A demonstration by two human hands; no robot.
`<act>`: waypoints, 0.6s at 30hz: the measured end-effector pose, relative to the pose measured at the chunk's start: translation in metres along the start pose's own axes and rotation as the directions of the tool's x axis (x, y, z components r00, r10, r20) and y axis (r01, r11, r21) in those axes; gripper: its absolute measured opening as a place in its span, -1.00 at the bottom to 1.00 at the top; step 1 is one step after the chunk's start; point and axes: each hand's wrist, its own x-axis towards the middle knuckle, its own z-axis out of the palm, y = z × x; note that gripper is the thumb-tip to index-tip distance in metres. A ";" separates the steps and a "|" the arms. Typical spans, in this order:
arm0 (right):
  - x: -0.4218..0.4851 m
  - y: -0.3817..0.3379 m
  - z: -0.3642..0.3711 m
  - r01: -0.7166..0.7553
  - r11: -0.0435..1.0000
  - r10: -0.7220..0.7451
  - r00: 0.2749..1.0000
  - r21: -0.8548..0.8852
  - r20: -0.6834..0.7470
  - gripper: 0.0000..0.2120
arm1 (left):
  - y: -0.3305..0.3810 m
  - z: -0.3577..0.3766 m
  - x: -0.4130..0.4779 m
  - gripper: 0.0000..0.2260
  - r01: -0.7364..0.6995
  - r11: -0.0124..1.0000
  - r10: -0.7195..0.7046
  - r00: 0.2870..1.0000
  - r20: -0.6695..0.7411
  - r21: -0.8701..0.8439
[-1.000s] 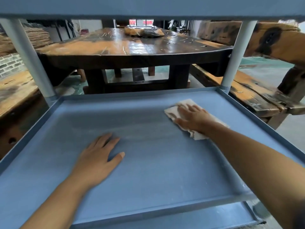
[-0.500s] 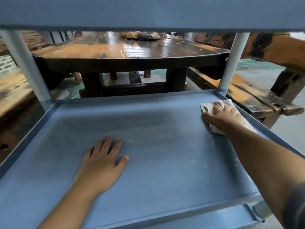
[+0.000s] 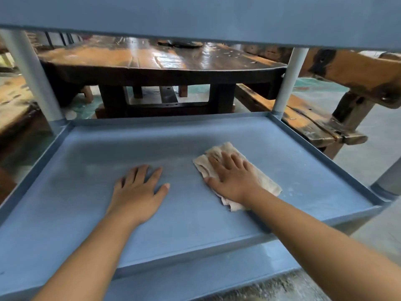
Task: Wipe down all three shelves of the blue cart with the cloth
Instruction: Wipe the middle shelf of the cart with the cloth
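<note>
Head view: blue cart (image 3: 321,174) fills the frame, three shelves visible: top shelf (image 3: 195,16) from underneath, middle shelf (image 3: 86,170) in full, bottom shelf (image 3: 217,279) just a strip below the front lip. Two grey posts (image 3: 288,79) at the far corners. Behind it, one dark wooden table (image 3: 152,61) and a wooden bench (image 3: 314,124) off to the right.

Step in hand, as I read it: wiping the middle shelf. One cloth (image 3: 267,181), pale and folded, lies flat on the shelf right of centre. Right hand (image 3: 233,179) is spread open, palm pressing down on the cloth, not clenching it. Left hand (image 3: 137,190) is flat and released on the bare shelf just left of it, holding nothing, likely bracing.

Next move likely needs sweeps into the left half and the far corners, keeping pressure on. Dusty haze shows on the far-left area. Bottom shelf probably not yet done; can't tell about the top.
</note>
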 end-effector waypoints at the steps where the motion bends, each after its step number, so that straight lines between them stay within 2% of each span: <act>1: -0.011 -0.007 0.001 0.024 1.000 -0.024 1.000 0.010 0.013 -0.14 | 0.000 0.000 0.000 -0.40 0.000 1.000 0.000 1.000 0.003 -0.003; 5: -0.049 -0.026 0.005 0.120 0.993 -0.121 0.992 0.020 0.043 -0.22 | 0.001 -0.004 0.001 -0.42 0.006 1.000 -0.006 1.000 0.021 -0.010; 8: -0.060 -0.029 0.004 0.137 0.990 -0.139 0.987 0.028 0.076 -0.23 | 0.002 -0.005 -0.001 -0.43 0.002 1.000 -0.003 1.000 0.022 0.018; 12: -0.058 -0.029 0.000 0.138 0.989 -0.142 0.986 0.049 0.084 -0.23 | 0.016 -0.018 0.013 -0.53 0.129 0.992 -0.128 0.989 0.078 -0.012; 14: -0.060 -0.030 -0.001 0.150 0.986 -0.155 0.986 0.065 0.068 -0.22 | 0.045 -0.031 0.023 -0.66 0.206 0.963 -0.198 0.978 0.065 -0.174; 15: -0.061 -0.031 -0.002 0.160 0.984 -0.165 0.984 0.075 0.064 -0.23 | 0.062 -0.033 0.025 -0.72 0.204 0.931 -0.214 0.977 0.000 -0.302; 17: -0.063 -0.029 -0.003 0.189 0.977 -0.195 0.979 0.102 0.061 -0.23 | 0.090 -0.029 0.020 -0.80 0.108 0.846 -0.210 0.968 -0.140 -0.522; 18: -0.063 -0.028 -0.004 0.208 0.971 -0.215 0.975 0.115 0.060 -0.24 | 0.098 -0.025 0.014 -0.80 0.035 0.826 -0.168 0.968 -0.185 -0.563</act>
